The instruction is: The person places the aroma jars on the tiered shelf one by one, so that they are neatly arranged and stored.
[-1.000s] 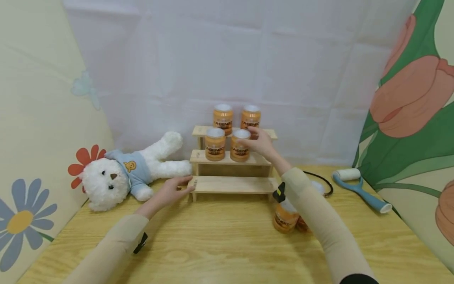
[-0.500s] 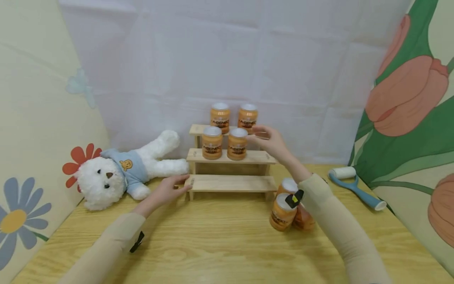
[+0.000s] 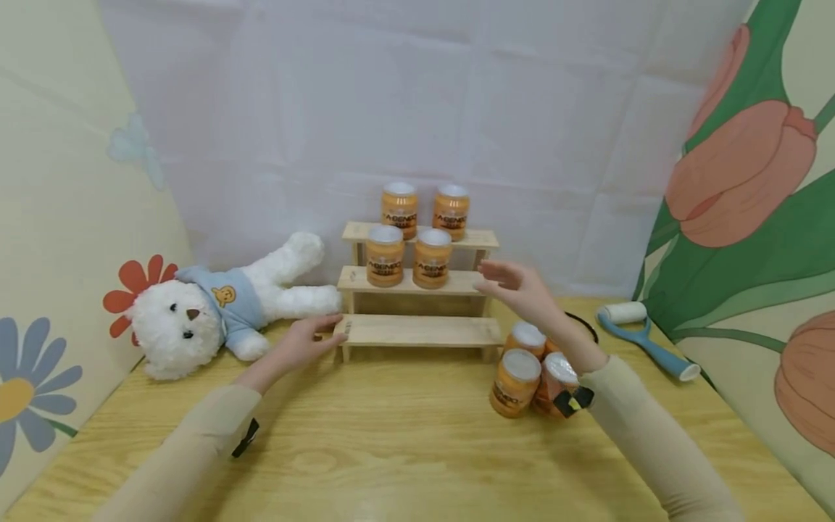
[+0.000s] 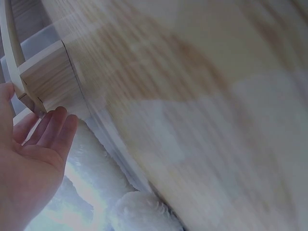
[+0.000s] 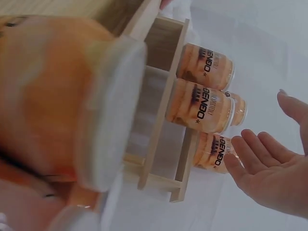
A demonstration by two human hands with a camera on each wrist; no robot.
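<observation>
A three-step wooden display stand holds orange cans with pale lids. Two cans, a left one and a right one, stand upright on the middle step. Behind them, two more cans stand on the top step. My left hand holds the left end of the bottom step; in the left wrist view, thumb and fingers lie on either side of that board end. To the right of the middle step, my right hand is in the air, fingers extended, touching nothing.
Several more orange cans cluster on the table right of the stand, below my right forearm. A white plush bear in a blue shirt lies at the left. A blue-handled lint roller lies far right, and a white cloth hangs behind.
My right hand has let go of the right can on the middle step and drawn back to the right and down. My left hand has stayed at the stand's end.
</observation>
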